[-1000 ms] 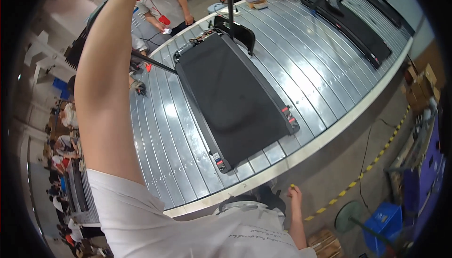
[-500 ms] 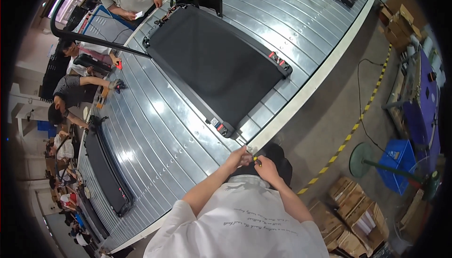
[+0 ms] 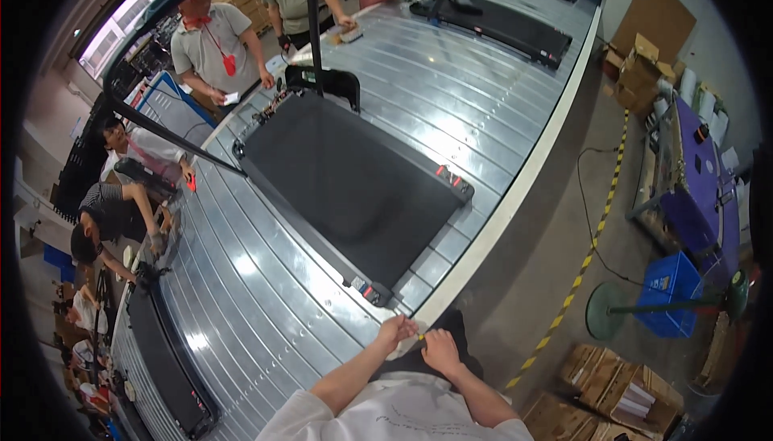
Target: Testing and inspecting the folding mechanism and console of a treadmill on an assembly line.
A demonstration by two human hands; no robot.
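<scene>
Beside one treadmill (image 3: 354, 191), two hands (image 3: 419, 342) meet (fingertips touching).

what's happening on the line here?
A person stands at the edge of a ribbed metal conveyor carrying a black treadmill. Both hands are together near the waist: the left hand and right hand pinch a small yellow-tipped item, too small to identify. Neither hand touches the treadmill. Other people work along the far side, with more treadmills further down the line.
</scene>
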